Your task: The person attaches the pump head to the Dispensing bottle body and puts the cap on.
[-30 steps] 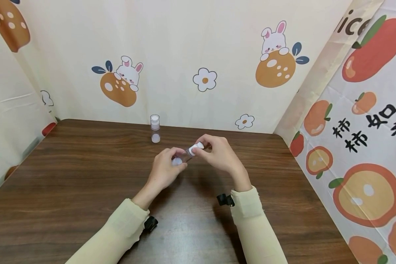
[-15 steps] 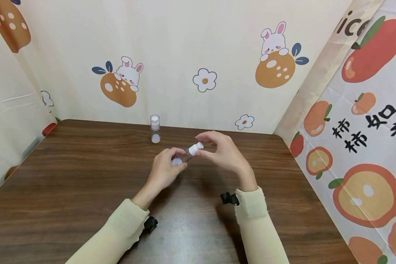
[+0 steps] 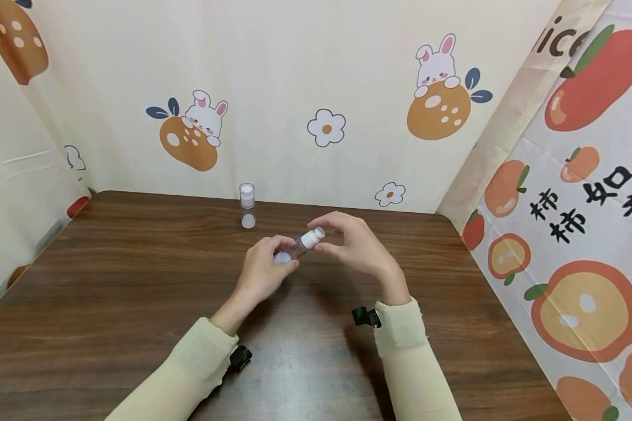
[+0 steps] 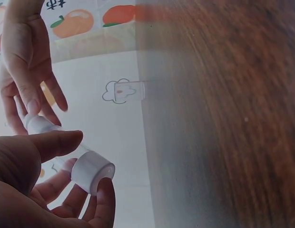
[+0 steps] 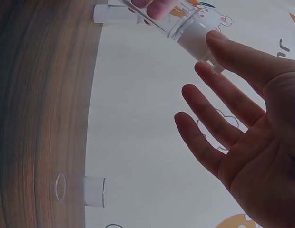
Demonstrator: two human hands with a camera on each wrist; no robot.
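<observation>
My left hand [image 3: 262, 270] grips a small clear pump bottle [image 3: 309, 240], which tilts up to the right. Its white base [image 4: 93, 172] shows between the thumb and fingers in the left wrist view. My right hand [image 3: 359, 245] is at the bottle's white pump end, with the fingers loosely extended and spread. In the right wrist view, the thumb [image 5: 228, 50] lies against the white collar [image 5: 194, 38], and the index fingertip is near the nozzle. The clear bottle body is partly hidden by the left fingers.
A second pump bottle [image 3: 247, 206] with a clear cap stands upright near the back edge of the brown wooden table [image 3: 153, 280]. A clear cylindrical cap [image 5: 94, 191] stands on the table behind the right hand. Printed curtains [image 3: 274, 88] border the back and sides.
My right fingers have loosened from their pinch on the pump end and moved slightly apart, uncovering the white top. The left hand and the bottle have stayed almost in place.
</observation>
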